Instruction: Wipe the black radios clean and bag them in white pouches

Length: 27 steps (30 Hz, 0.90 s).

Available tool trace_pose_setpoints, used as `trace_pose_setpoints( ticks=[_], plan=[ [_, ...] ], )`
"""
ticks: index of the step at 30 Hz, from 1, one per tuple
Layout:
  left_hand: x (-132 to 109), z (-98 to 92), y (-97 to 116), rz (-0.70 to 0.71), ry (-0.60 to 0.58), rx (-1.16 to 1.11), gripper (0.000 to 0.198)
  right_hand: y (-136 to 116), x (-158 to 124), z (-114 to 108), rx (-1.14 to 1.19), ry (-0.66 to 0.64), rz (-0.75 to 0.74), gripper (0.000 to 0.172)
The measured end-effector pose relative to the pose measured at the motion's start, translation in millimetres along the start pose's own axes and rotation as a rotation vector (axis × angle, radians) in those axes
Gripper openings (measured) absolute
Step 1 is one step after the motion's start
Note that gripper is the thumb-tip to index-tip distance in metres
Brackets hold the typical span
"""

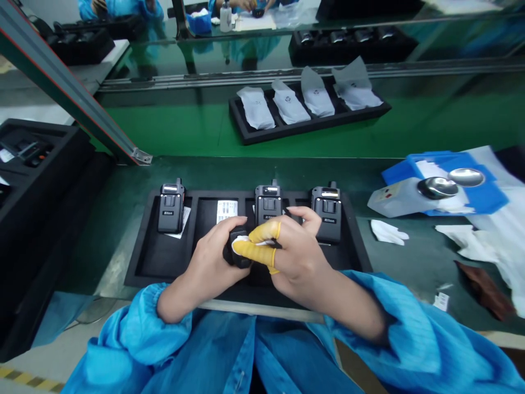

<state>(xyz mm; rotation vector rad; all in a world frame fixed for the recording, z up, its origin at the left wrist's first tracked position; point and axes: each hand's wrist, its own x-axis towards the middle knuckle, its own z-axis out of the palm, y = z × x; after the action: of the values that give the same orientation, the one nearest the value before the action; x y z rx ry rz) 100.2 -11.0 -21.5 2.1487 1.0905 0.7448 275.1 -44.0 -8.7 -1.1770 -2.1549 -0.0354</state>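
My left hand [215, 249] is closed around a small black handheld radio [234, 253], held just above the black foam tray [141, 268]. My right hand [293, 249] wears yellow finger cots on thumb and forefinger and pinches a small white wipe [240, 244] against the radio. Three more black radios stand upright in the tray's slots: one at the left [171, 207], one in the middle [268, 201], one at the right [327, 210]. A white label card [227, 210] lies in the empty slot.
A second black tray [246, 133] with several white bagged items lies on the green belt beyond. A white dispenser bottle [410, 196] on blue sheets, white wipes [388, 231] and a brown cloth [486, 290] sit at the right. Black foam cases [36, 164] stack at the left. Another person works at the far bench.
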Motion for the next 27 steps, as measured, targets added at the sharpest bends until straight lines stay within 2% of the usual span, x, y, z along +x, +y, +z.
trace_pose_setpoints(
  ticks=[10,15,19,23,27],
  plan=[
    [1,1.6,2,0.041,0.020,0.024,0.056,5,-12,-2,0.037,0.043,0.015,0.039],
    [1,2.0,2,0.025,0.035,0.035,0.055,8,-14,-3,-0.038,0.106,0.020,0.039],
    [1,2.1,2,0.020,0.040,0.039,0.054,9,-13,-5,-0.146,0.154,0.095,0.043],
    [2,2.2,3,0.006,0.030,0.032,0.056,3,-9,-1,-0.238,0.175,0.122,0.037],
    [2,2.4,3,-0.037,0.013,0.004,0.058,-9,-2,8,-0.285,0.208,0.046,0.035]
  ],
)
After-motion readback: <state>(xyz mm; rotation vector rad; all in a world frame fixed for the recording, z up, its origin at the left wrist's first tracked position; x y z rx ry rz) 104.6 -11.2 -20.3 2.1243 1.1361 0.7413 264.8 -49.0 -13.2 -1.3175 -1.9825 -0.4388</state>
